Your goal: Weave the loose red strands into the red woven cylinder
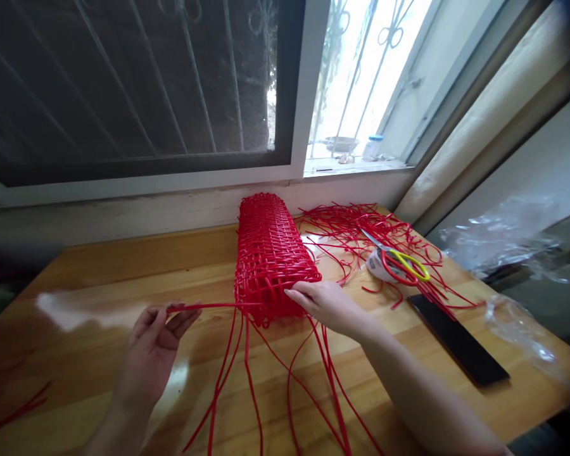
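Observation:
A long red woven basket (pixel 275 247) lies on its side on the wooden table, with several loose red strands trailing from its near end toward me. My left hand (pixel 159 332) pinches one red strand (pixel 218 306) and holds it stretched out to the left of the basket. At the near right edge of the weave, my right hand (pixel 320 303) grips the basket, thumb on top. Its other fingers are partly hidden behind the rim.
Scissors (pixel 411 265) with yellow and red handles rest by a white roll (pixel 382 266). Behind them lies a heap of red strand offcuts (pixel 361 221). A black phone (pixel 458 339) and clear plastic wrap (pixel 517 329) are at the right. The window wall (pixel 171 212) bounds the table's back.

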### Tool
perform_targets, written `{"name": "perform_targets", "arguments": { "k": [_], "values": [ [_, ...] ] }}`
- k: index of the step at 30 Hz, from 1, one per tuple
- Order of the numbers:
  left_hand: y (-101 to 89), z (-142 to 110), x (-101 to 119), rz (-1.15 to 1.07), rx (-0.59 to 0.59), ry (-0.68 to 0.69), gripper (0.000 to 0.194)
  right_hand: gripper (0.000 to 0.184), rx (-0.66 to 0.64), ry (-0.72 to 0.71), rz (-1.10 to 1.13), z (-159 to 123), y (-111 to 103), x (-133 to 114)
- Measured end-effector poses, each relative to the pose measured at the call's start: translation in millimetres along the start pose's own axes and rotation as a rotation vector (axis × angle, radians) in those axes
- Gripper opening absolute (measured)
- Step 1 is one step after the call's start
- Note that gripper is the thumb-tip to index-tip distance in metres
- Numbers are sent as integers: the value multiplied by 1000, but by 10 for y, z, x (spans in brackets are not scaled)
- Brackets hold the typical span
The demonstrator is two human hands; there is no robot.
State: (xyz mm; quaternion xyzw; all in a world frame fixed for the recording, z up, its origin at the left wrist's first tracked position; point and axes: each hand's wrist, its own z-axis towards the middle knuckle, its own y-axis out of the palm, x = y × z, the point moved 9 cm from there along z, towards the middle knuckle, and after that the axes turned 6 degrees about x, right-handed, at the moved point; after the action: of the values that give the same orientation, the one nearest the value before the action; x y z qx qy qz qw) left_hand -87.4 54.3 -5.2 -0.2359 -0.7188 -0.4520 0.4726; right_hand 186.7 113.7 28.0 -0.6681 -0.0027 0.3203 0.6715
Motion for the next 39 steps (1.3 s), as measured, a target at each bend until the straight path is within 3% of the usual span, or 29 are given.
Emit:
{"name": "perform_targets", "arguments": {
  "k": [6,9,15,20,23,27,31,35,39],
  "values": [
    [6,16,-81,-105,161,-150,17,13,-82,-77,57,-53,-23,-55],
    [21,10,-187,-152,209,-227,19,20,-124,-137,51,-102,-39,-106],
    [143,-91,-289,-35,46,-90,23,12,-26,-170,-144,-95,-66,-132],
    [175,-210,-389,210,-90,46,27,14,-42,-198,-156,-64,-32,-161],
    [122,-124,-385,317,-27,80,30,11,-87,-249,-44,-69,-66,-175],
    [87,62,-461,344,98,-6,32,1,-146,-250,45,-70,-81,-129],
    [138,156,-488,356,160,26,34,7,-154,-222,37,-81,-79,-89],
    [285,172,-555,198,109,23,31,21,-111,-195,112,-122,-260,-40],
    [412,179,-618,63,72,11,27,16,90,-113,206,-162,-648,172]
  ]
}}
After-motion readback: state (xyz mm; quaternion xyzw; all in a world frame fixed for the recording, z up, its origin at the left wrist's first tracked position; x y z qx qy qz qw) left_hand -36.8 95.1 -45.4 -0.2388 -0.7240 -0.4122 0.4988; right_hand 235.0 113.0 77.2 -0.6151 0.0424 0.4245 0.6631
